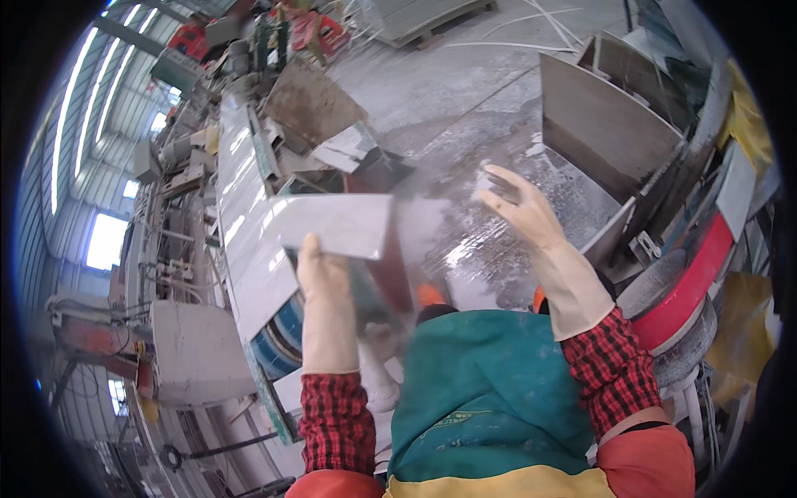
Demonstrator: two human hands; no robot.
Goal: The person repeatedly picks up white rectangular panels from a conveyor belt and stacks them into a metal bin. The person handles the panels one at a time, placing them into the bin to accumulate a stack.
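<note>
My left hand (324, 286), in a cream rubber glove, grips the near edge of a flat, pale grey slab (340, 222). The thumb lies on top; the fingers beneath are hidden. The slab is held up beside a long machine bed (245, 207) with a glossy white surface. My right hand (523, 207), gloved alike, hangs in the air over the wet floor. Its thumb and fingers are spread apart, and no held thing can be made out between them.
A grey metal trough (610, 124) stands at the right, near a round machine part with a red rim (685, 286). Brown and white panels (315, 104) lean at the far end of the bed. The concrete floor (465, 108) is wet and streaked white.
</note>
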